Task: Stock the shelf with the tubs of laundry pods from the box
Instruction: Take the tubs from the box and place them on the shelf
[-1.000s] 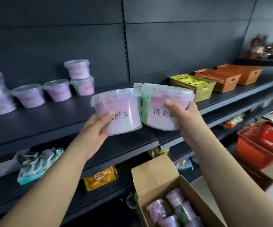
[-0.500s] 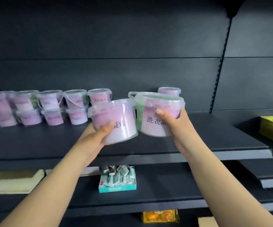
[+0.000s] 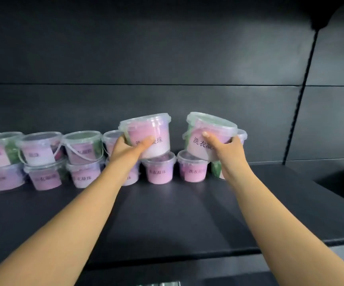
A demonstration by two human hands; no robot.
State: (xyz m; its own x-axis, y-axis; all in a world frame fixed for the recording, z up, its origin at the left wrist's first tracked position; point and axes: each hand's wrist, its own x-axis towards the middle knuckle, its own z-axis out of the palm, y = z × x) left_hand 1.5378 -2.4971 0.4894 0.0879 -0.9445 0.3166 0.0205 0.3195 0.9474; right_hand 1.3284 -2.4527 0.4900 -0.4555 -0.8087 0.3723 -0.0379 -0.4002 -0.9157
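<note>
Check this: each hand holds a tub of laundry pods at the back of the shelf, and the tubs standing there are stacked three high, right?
Not quite. The head view shows the stacked tubs two high, not three. The left hand grips the left tub, the right hand the right tub.

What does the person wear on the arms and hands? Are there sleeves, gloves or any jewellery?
The left hand and the right hand are bare: no gloves, no visible ring. The left forearm and the right forearm are uncovered to the picture's edge, with no sleeve, watch or bracelet in view.
</note>
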